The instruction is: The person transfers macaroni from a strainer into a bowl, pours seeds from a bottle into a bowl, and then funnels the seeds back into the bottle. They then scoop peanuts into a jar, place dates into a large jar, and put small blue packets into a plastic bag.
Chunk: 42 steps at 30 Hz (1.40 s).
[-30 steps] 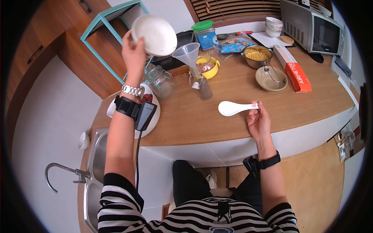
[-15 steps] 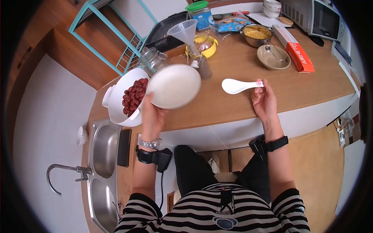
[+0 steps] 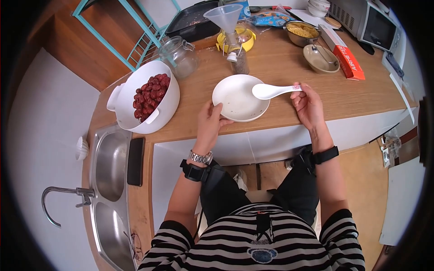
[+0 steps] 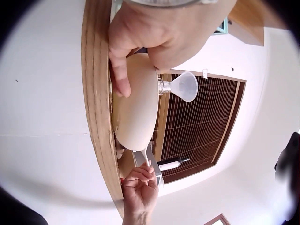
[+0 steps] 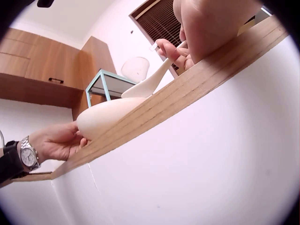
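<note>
My left hand [image 3: 209, 126] pinches the near left rim of a shallow white bowl [image 3: 233, 97], thumb on the edge. The bowl sits at the counter's front edge, with a few dark specks inside. In my right hand [image 3: 309, 107] is a white soup spoon [image 3: 267, 91], pinched by the end of its handle. The spoon's scoop overlaps the bowl's right side in the head view. Just behind the bowl stands a glass bottle [image 3: 240, 64] of small dark grains, with a clear funnel [image 3: 224, 17] in its mouth.
A white pot [image 3: 169, 106] of red dates [image 3: 151, 97] stands left, near the sink [image 3: 110, 167]. Behind are a glass jar [image 3: 183, 63] and a yellow bowl [image 3: 247, 44]. At right are a beige bowl [image 3: 312, 58], a pasta bowl [image 3: 296, 37] and a red-white box [image 3: 348, 63].
My left hand has brought the white bowl down from beside the teal rack to the counter's front edge, moving right. The spoon stays in my right hand, now overlapping the bowl.
</note>
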Tool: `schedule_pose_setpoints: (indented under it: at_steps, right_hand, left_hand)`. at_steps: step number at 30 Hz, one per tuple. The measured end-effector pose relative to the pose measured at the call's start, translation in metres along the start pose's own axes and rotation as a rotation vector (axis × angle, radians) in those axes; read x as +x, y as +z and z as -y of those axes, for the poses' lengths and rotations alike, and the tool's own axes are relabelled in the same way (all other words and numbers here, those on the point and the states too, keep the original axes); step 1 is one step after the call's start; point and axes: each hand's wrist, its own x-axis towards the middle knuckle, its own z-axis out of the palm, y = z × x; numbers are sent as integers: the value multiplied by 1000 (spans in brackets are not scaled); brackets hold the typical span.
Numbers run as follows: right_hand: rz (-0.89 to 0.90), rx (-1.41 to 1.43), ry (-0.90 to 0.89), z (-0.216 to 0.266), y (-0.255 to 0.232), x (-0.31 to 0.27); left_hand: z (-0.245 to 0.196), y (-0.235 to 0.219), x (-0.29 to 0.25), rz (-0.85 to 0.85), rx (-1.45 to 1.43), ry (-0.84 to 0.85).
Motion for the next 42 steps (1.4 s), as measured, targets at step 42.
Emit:
schedule_pose_setpoints:
  at_steps: [42]
  right_hand:
    - [-44,-1491,-276,-9,116,158]
  left_hand:
    - [19,-18,14,-278,547,364]
